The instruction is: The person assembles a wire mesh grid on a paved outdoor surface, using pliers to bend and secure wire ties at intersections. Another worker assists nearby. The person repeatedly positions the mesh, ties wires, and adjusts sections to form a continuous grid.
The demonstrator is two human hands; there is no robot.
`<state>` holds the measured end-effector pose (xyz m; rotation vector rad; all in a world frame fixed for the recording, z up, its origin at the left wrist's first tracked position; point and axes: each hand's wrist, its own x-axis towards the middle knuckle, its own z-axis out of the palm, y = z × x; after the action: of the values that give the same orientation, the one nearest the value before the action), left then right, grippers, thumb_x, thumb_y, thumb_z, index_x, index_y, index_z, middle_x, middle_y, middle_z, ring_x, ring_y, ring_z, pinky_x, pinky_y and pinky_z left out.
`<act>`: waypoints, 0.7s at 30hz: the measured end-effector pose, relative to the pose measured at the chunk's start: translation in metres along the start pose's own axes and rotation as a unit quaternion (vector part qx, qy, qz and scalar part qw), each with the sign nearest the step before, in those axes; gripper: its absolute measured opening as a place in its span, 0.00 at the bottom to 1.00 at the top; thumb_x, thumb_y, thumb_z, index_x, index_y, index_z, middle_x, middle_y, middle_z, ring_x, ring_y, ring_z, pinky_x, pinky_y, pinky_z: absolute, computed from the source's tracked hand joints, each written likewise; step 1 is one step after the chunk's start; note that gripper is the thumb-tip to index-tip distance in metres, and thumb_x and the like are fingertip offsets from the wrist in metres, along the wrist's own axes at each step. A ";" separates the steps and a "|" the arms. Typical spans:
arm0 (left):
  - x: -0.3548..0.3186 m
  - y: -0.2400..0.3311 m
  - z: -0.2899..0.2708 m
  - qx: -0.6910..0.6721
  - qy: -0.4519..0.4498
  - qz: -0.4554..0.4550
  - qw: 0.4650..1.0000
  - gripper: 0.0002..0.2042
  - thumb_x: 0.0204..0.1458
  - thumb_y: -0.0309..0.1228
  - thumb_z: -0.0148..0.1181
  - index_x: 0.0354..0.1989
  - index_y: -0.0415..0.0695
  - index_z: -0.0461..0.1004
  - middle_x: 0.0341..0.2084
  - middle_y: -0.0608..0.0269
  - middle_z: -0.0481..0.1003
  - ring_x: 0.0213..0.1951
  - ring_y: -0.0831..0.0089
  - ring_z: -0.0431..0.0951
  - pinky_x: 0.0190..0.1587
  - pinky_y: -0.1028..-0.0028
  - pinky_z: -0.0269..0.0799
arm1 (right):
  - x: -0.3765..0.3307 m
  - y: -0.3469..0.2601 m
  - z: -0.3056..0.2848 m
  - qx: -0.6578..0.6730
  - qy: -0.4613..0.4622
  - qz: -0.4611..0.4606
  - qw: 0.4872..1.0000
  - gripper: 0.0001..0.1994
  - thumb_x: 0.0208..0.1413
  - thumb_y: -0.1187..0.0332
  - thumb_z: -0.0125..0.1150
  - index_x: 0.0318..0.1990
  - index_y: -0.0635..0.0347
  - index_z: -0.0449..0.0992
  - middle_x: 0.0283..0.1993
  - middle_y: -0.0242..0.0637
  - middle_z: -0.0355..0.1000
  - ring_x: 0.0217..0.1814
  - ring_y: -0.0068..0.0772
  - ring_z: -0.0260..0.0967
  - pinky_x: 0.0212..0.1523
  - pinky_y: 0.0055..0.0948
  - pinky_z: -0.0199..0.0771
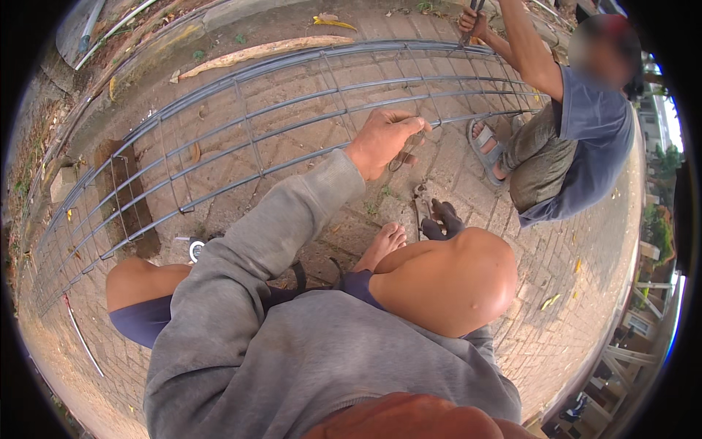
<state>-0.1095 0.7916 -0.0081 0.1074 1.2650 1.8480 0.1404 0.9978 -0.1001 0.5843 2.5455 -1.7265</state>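
Note:
A long steel rebar cage point(336, 102) of grey bars and thinner stirrups stretches across the ground in front of me. My left hand point(386, 143) is at its near bar, thumb and fingers pinched together. A dark loop of thin tie wire point(395, 165) shows below these fingers. Beyond my right knee, my right hand point(444, 219) appears in a dark glove, its forearm hidden by the leg. Its fingers are closed around grey metal pincers point(422, 203), whose jaws point away from me; the grip is partly covered.
A co-worker point(596, 139) squats at the right, an arm raised with a dark tool by the cage's far bars. A wooden block point(126, 197) lies under the cage's left part. A tape roll point(196, 250) sits near my left knee. A curb point(241, 16) runs behind.

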 end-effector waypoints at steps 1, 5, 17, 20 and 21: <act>0.000 0.000 -0.002 0.005 -0.003 0.039 0.999 0.15 0.67 0.37 0.60 0.51 0.38 0.82 0.46 0.58 0.82 0.41 0.71 0.82 0.39 0.74 0.78 | 0.024 -0.025 0.015 0.063 -0.001 -0.029 0.998 0.27 0.65 0.64 0.63 0.69 0.65 0.70 0.50 0.38 0.80 0.49 0.28 0.74 0.53 0.28 0.73; -0.009 0.014 -0.014 0.013 -0.010 0.094 0.995 0.15 0.66 0.38 0.61 0.51 0.39 0.83 0.49 0.57 0.82 0.45 0.73 0.81 0.47 0.72 0.78 | 0.106 -0.122 0.042 0.149 -0.094 -0.092 0.980 0.19 0.65 0.67 0.63 0.60 0.65 0.77 0.41 0.33 0.81 0.41 0.23 0.74 0.46 0.26 0.74; -0.037 0.033 -0.077 -0.036 0.153 0.172 0.973 0.12 0.61 0.27 0.67 0.49 0.34 0.82 0.41 0.55 0.82 0.44 0.66 0.84 0.48 0.64 0.84 | 0.176 -0.142 0.076 0.508 0.030 -0.082 0.857 0.08 0.65 0.71 0.64 0.46 0.67 0.79 0.35 0.37 0.76 0.32 0.26 0.69 0.41 0.27 0.71; -0.030 0.031 -0.079 -0.072 0.186 0.199 0.960 0.10 0.62 0.26 0.66 0.48 0.33 0.82 0.41 0.54 0.82 0.44 0.65 0.84 0.49 0.64 0.85 | 0.187 -0.115 0.073 0.541 -0.048 -0.121 0.831 0.11 0.64 0.67 0.66 0.45 0.67 0.79 0.43 0.48 0.79 0.38 0.32 0.75 0.46 0.29 0.73; -0.029 0.030 -0.078 -0.077 0.192 0.216 0.954 0.10 0.62 0.26 0.66 0.47 0.33 0.82 0.41 0.54 0.83 0.44 0.65 0.84 0.49 0.64 0.85 | 0.186 -0.102 0.072 0.499 -0.025 -0.086 0.862 0.12 0.64 0.66 0.67 0.44 0.67 0.79 0.46 0.51 0.79 0.41 0.33 0.76 0.47 0.30 0.74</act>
<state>-0.1491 0.7126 -0.0112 -0.0716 1.4344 2.4272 -0.0787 0.9552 -0.0768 0.2712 1.5004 -3.0085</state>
